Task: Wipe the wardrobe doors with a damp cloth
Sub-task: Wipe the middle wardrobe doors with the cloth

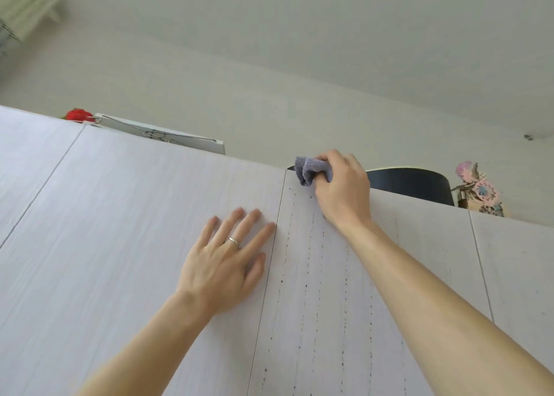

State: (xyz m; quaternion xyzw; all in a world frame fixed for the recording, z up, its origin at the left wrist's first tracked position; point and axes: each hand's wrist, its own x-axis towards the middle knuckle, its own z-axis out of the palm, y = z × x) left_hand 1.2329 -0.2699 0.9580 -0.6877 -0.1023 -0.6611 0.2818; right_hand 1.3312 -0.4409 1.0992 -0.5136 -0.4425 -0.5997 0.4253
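1. We see our right hand (341,192) at the top edge of a pale, wood-grain wardrobe door (317,320), its fingers curled round a bunched blue-grey terry cloth (311,169).
2. The cloth sits at that door's upper left corner, touching the top edge.
3. Dotted trails of dark droplets (305,287) run down this door below the cloth.
4. Our left hand (223,263), wearing a thin silver ring (233,241), lies flat on the neighbouring door (135,230), fingers straight and spread, just beside the seam.
5. A dark rounded object (419,183) rests on the wardrobe top behind.
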